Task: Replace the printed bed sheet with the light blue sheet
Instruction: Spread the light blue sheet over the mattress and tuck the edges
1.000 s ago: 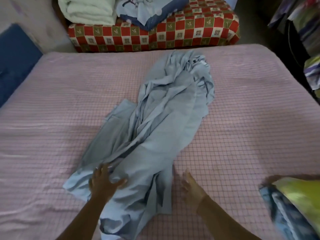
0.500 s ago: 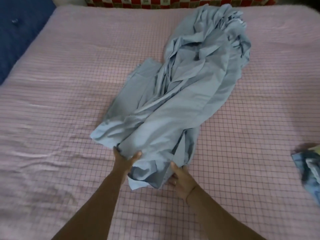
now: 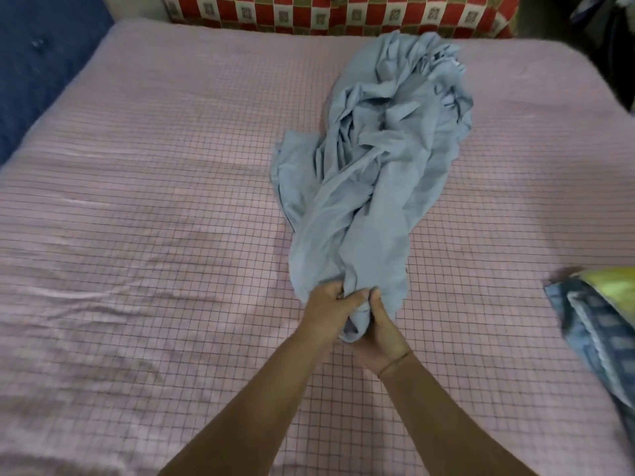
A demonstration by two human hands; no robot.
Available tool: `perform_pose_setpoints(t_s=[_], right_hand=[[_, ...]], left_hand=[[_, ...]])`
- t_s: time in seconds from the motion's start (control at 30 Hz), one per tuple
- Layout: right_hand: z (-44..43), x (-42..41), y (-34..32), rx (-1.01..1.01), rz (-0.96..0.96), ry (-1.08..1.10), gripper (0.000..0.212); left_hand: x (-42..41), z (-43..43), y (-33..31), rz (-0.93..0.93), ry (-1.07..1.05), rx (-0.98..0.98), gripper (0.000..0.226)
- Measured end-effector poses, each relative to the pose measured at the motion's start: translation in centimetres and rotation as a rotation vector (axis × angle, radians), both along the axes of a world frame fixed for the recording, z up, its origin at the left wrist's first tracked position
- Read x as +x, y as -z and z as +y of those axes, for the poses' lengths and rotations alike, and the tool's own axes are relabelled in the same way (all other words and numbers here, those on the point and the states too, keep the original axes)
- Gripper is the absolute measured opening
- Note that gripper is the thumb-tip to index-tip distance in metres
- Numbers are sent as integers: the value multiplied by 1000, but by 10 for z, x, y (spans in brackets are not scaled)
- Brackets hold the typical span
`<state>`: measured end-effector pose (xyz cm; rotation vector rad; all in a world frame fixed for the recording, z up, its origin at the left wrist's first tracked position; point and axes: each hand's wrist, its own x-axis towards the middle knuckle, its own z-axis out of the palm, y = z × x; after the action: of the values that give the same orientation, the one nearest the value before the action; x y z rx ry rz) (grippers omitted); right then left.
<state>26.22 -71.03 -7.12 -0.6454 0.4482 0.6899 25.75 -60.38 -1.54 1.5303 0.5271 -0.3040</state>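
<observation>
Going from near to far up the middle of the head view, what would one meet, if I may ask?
Left hand and right hand, side by side → sheet, its near end gripped by both hands, lying bunched → red checked cushion at the far edge.

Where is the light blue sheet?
Head view: the light blue sheet lies bunched right of centre on the pink bed, near end gripped by left hand and right hand.
</observation>
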Motion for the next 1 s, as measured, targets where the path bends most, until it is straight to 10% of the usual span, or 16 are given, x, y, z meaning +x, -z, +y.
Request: perform_pose_setpoints(t_s=[0.23,0.47,0.7,0.83,1.0], right_hand=[[-46,32,-52,-36,-142,139,54],[-82,41,-64,30,-181,132,88],[-117,43,-93,-153,-231,31,71],[-135,41,-103,-370,-415,-14,50],[-140,-5,-85,-600,-441,-210,85]], left_hand=[[4,-15,-39,-192,58,116,8],[15,-2,-4,21,10,578,126],[44,-19,23,-78,30,460,79],[28,-46,-34,-139,163,281,6],[8,-70,-60,-187,185,217,27]])
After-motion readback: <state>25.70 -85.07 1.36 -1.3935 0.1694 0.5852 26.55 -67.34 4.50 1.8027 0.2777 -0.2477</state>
